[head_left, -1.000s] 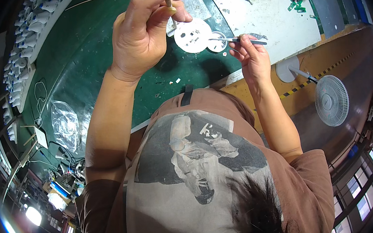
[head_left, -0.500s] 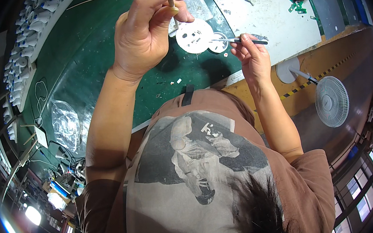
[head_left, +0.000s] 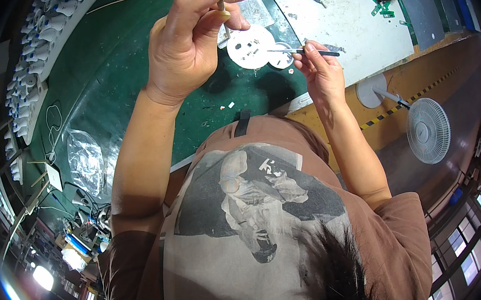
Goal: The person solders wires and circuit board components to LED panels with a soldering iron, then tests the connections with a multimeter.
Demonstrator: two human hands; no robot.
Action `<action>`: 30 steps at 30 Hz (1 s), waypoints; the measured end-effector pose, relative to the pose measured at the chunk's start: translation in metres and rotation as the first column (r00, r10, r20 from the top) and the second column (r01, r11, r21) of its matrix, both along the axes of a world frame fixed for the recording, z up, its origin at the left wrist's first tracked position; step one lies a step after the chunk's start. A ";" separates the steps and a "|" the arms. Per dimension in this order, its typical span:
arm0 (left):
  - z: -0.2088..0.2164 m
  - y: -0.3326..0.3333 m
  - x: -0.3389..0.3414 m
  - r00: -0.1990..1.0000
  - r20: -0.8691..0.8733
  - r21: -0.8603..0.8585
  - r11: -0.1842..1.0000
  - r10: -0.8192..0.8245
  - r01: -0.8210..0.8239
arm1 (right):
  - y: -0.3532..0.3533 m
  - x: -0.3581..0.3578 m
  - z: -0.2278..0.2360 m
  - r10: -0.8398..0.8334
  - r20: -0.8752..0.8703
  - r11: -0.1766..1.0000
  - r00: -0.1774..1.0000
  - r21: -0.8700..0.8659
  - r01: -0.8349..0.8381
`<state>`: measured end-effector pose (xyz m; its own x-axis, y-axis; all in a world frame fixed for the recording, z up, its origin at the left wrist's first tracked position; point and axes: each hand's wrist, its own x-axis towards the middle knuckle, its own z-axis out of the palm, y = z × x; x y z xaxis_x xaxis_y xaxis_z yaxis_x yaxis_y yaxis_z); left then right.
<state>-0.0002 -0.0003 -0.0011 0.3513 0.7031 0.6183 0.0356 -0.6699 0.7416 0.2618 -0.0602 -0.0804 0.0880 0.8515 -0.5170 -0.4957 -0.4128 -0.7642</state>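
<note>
My left hand (head_left: 184,45) is raised above the green table. Its thumb and fingers close on a thin brownish stick (head_left: 221,5), whose lower part passes behind the thumb. Pinched in my right hand (head_left: 324,75) is a slim tool with a black handle (head_left: 324,53) and a thin pale shaft; whether it is a fine brush or another tool I cannot make out. Its tip points left, over the edge of a round white disc (head_left: 250,47) with small dark marks on it. Beside the disc is a small round white dish (head_left: 281,57), partly behind the tool.
Rows of small white figures (head_left: 47,32) line a rack at the far left. A clear plastic bag (head_left: 86,162) lies on the green table (head_left: 122,63). A pale board (head_left: 350,29) covers the right side, with green clips (head_left: 382,10) on it. A fan (head_left: 427,131) stands right.
My right hand has shifted slightly left, and the tool's tip has moved toward the white disc. My left hand and its stick are almost still.
</note>
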 end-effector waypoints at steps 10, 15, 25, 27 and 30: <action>0.034 -0.012 0.002 0.997 -0.004 0.033 0.996 0.080 -0.080 | -0.006 0.020 0.006 -0.037 0.012 0.999 0.999 -0.007 0.037; 0.041 -0.030 -0.011 0.983 0.109 0.045 0.987 0.146 -0.151 | -0.015 0.069 0.005 -0.188 0.036 0.982 0.981 0.001 0.188; -0.011 -0.095 -0.033 0.916 -0.221 -0.075 0.931 0.333 -0.357 | 0.011 0.213 -0.046 -0.576 0.210 0.815 0.790 0.072 0.575; -0.019 -0.105 -0.033 0.818 -0.489 -0.097 0.913 0.304 -0.397 | 0.021 0.232 -0.060 -0.655 0.206 0.748 0.727 0.040 0.663; -0.027 -0.119 -0.030 0.774 -0.590 -0.115 0.925 0.229 -0.361 | 0.035 0.255 -0.076 -0.675 0.208 0.727 0.708 0.023 0.686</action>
<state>-0.0305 -0.1190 -0.0286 0.3391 0.9178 0.2063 0.6549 -0.3878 0.6487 0.5171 -0.0253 -0.1569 0.7329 0.4939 -0.4679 -0.5068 -0.0624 -0.8598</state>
